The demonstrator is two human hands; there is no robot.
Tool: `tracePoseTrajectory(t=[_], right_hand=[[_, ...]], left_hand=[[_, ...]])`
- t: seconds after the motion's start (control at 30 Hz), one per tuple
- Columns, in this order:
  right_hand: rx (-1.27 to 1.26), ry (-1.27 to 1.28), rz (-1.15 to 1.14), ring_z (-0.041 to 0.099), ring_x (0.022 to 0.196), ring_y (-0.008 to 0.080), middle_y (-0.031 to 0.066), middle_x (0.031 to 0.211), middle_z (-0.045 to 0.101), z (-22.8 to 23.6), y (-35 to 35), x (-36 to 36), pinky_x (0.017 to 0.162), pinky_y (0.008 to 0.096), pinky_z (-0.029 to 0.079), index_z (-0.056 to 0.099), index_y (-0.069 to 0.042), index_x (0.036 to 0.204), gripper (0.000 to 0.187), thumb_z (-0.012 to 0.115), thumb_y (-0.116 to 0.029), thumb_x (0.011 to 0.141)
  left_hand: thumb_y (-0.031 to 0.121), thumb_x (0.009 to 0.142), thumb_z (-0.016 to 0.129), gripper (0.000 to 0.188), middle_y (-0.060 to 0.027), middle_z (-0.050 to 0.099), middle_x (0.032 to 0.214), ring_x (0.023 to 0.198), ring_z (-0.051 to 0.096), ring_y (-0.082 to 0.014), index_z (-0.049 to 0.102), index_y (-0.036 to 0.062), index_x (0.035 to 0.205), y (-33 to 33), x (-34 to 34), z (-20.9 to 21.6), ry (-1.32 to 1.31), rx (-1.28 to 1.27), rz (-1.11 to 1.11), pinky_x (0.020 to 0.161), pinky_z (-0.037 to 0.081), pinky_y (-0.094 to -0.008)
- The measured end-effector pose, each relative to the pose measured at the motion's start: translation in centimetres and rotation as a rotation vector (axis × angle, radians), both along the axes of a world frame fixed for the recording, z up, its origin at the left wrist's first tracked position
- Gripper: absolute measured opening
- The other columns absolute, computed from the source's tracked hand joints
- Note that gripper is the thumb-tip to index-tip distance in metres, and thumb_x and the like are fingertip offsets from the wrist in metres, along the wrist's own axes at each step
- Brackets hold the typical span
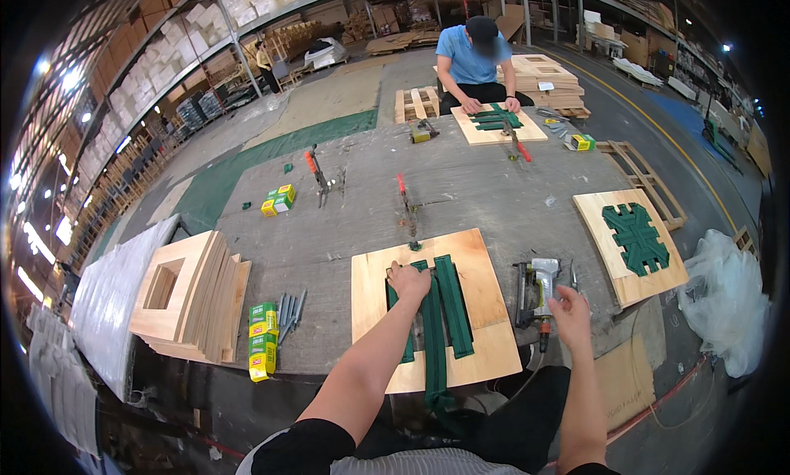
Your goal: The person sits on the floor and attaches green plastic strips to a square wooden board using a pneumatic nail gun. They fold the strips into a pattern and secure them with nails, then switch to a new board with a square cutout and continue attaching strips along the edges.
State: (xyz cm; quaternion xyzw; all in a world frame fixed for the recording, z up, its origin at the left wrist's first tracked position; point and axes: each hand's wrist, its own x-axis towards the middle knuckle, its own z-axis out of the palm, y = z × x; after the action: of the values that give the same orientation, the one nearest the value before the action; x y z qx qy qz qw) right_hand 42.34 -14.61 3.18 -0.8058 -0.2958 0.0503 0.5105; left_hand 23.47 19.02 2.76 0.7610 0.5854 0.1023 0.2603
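A square wooden board (494,331) lies in front of me, with two green elastic webbing straps (453,298) running across its opening. Another webbing strap (434,335) trails over the near edge toward my lap. At its far end my left hand (409,282) is closed on this strap, pressing it against the board; the fingertips are partly hidden. To the board's right, a pneumatic staple gun (541,284) rests on the table with its hose end toward me. My right hand (570,317) is raised just beside the gun, its fingers loosely bent and apart, with nothing visible in them.
A finished-looking webbed board (638,238) lies at right. Wooden frames (185,302) are stacked at left, near staple boxes (263,339) and loose staple strips (290,310). Red-handled clamps (405,199) stand on the table (494,199). Across from me, a co-worker (473,60) handles another board (477,134).
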Motion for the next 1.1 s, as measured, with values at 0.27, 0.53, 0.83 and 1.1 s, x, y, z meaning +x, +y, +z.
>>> tracePoseTrajectory(t=[0.27,0.53,0.83,1.1], right_hand=[[0.208,0.684,0.135,0.069,0.088,0.0135,0.0085,0.106,0.072,0.4,-2.6,-6.2,0.073,0.0276,0.054,0.066,0.000,0.129,0.041,0.054,-0.035,0.110],[-0.037,1.229,0.522,0.071,0.104,0.0280,0.0183,0.127,0.069,-2.1,4.7,-15.5,0.087,0.0413,0.057,0.053,0.001,0.142,0.059,0.040,-0.049,0.112],[0.086,1.508,0.498,0.061,0.075,0.0211,0.0077,0.094,0.065,-3.3,8.8,-22.0,0.069,0.0368,0.051,0.059,-0.002,0.118,0.046,0.035,-0.041,0.115],[-0.047,1.175,0.357,0.038,0.051,0.0115,-0.0016,0.068,0.049,-3.9,5.7,-25.9,0.048,0.0317,0.033,0.056,-0.008,0.099,0.033,0.044,-0.034,0.113]], left_hand=[[0.022,0.105,0.062,0.035,-0.0189,0.072,0.118,0.099,0.072,-0.0348,0.061,-0.0039,0.127,-7.8,-4.2,1.5,-0.992,-1.086,0.073,0.087,0.061,-0.0495],[0.040,0.111,0.048,0.049,-0.0186,0.069,0.127,0.114,0.070,-0.0330,0.057,-0.0033,0.133,-19.9,-16.7,-2.0,-0.999,-1.409,-0.205,0.101,0.057,-0.0476],[0.041,0.111,0.049,0.046,-0.0093,0.075,0.117,0.109,0.070,-0.0209,0.070,0.0016,0.121,-25.7,-22.1,-5.1,-0.728,-1.172,-0.411,0.094,0.055,-0.0370],[0.019,0.099,0.064,0.024,-0.0141,0.076,0.086,0.080,0.074,-0.0224,0.074,0.0025,0.113,-19.9,-23.7,-3.4,-0.687,-0.242,-0.341,0.076,0.058,-0.0345]])
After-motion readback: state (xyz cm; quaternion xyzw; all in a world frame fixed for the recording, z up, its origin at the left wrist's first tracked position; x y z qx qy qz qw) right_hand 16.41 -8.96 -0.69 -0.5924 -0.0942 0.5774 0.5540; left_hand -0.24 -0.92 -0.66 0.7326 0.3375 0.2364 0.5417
